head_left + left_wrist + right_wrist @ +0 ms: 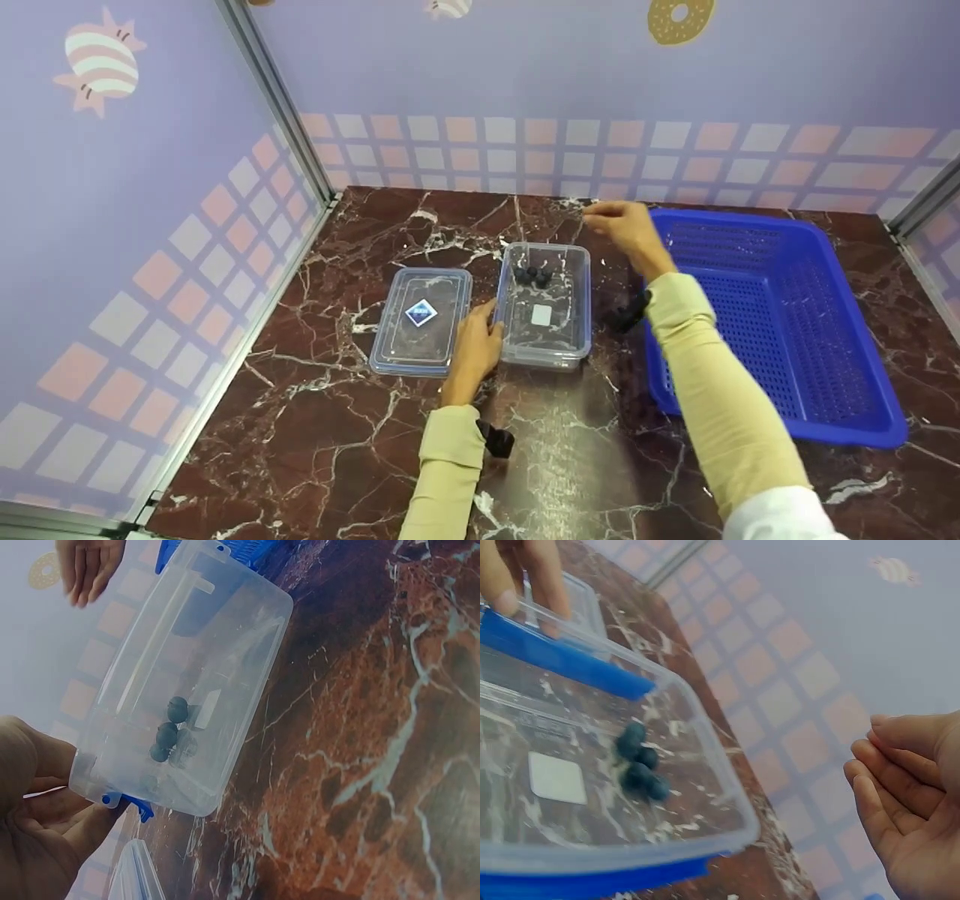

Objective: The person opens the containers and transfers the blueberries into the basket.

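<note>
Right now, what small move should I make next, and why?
Perhaps lower your right hand to the dark round pieces: it seems to hold nothing, the clear box is uncovered, and your left hand holds its side.

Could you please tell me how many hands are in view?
2. The left hand holds the left side of the clear container; the right hand is raised, left of the blue basket in the head view.

Your head view looks down over your hands (478,341); both tilted wrist views share, closer, the box (544,353) between them.
</note>
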The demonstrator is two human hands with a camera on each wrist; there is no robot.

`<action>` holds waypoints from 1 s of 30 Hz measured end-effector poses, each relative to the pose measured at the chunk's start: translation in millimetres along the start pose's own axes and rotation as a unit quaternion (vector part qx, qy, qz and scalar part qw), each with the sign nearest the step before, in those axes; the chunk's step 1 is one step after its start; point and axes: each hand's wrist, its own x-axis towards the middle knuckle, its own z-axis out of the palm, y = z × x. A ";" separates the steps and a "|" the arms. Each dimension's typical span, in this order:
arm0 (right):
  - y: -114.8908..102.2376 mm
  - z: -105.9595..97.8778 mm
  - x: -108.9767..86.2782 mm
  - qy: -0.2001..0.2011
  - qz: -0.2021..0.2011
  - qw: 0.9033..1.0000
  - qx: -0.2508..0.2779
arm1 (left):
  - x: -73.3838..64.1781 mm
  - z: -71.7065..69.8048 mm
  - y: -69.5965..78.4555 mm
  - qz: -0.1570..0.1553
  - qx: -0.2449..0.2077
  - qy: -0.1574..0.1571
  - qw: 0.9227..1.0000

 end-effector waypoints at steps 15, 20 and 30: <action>21.3 59.6 -3.6 -0.038 -0.002 0.993 -0.107 | 0.0 -0.2 1.1 -0.007 0.011 0.000 1.000; 26.3 75.1 -5.4 -0.049 -0.009 0.986 -0.156 | -0.5 -0.1 -0.5 -0.003 0.010 -0.001 1.000; 31.7 86.8 -5.7 -0.058 -0.005 0.974 -0.218 | -0.1 0.4 -1.9 0.017 0.008 0.011 1.000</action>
